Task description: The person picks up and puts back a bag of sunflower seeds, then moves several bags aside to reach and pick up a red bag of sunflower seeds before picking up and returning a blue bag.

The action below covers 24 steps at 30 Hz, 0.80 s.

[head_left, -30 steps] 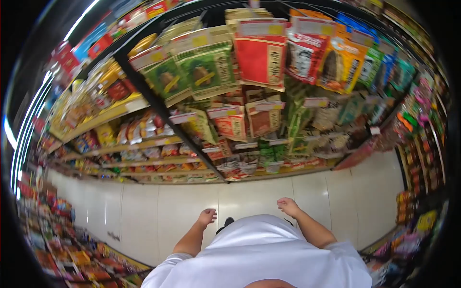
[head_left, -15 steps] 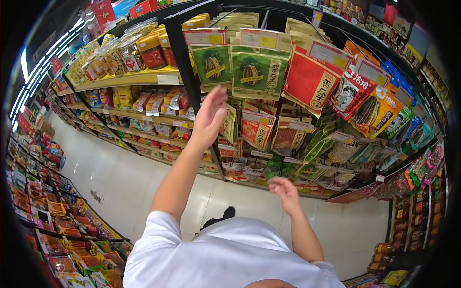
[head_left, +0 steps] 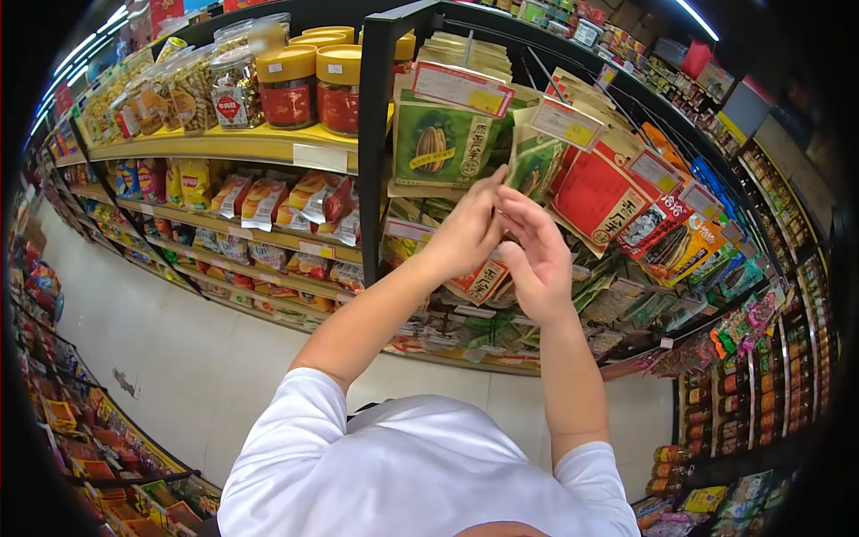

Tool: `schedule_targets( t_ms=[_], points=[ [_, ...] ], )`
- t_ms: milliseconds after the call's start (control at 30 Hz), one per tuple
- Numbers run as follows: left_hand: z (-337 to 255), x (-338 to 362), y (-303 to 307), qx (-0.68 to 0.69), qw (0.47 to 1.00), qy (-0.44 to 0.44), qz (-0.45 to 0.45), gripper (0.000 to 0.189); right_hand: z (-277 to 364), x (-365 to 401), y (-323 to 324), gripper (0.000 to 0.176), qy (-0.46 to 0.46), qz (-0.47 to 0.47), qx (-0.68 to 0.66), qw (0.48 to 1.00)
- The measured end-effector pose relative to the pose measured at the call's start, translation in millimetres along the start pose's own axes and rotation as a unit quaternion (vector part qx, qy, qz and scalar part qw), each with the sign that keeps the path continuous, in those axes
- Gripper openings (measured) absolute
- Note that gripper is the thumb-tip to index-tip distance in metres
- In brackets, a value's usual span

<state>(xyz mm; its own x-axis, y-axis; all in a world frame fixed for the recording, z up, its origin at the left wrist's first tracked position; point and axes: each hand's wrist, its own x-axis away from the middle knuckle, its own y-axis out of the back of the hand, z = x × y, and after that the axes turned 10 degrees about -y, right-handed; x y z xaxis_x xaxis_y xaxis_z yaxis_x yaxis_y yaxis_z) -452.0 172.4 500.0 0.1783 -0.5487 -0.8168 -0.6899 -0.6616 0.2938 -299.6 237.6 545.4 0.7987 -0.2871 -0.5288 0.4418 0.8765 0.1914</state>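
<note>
Two green bags of sunflower seeds hang on hooks in the rack ahead of me. The left bag (head_left: pixel 438 148) hangs flat. The right green bag of sunflower seeds (head_left: pixel 537 168) is skewed and bent. My left hand (head_left: pixel 467 231) is at its lower left edge, fingers together and closed on that edge, though the fingertips are partly hidden. Close beside it is my right hand (head_left: pixel 540 259), fingers curved and thumb apart, with nothing visible in it. Below the hands shows part of a smaller red-and-tan bag (head_left: pixel 479 280). A red bag (head_left: pixel 601 192) hangs to the right.
Price tags (head_left: pixel 463 88) stick out in front of the bags. A black post (head_left: pixel 379 152) separates the rack from a yellow-edged shelf (head_left: pixel 224 143) with jars (head_left: pixel 288 87) and snack packs. More packaged goods line the aisle at left and right, above a pale tiled floor (head_left: pixel 259 345).
Both hands have come together at the right green bag, the right one rising from lower down. That bag has been pulled askew. My view has moved nearer to the rack.
</note>
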Motion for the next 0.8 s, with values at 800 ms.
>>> schedule_targets(
  t_ms=[800],
  points=[
    [-17.6, 19.3, 105.5, -0.124, 0.992, -0.013, -0.034, 0.073, -35.9, -99.9, -63.0, 0.09, -0.067, -0.276, 0.186, 0.94]
  ],
)
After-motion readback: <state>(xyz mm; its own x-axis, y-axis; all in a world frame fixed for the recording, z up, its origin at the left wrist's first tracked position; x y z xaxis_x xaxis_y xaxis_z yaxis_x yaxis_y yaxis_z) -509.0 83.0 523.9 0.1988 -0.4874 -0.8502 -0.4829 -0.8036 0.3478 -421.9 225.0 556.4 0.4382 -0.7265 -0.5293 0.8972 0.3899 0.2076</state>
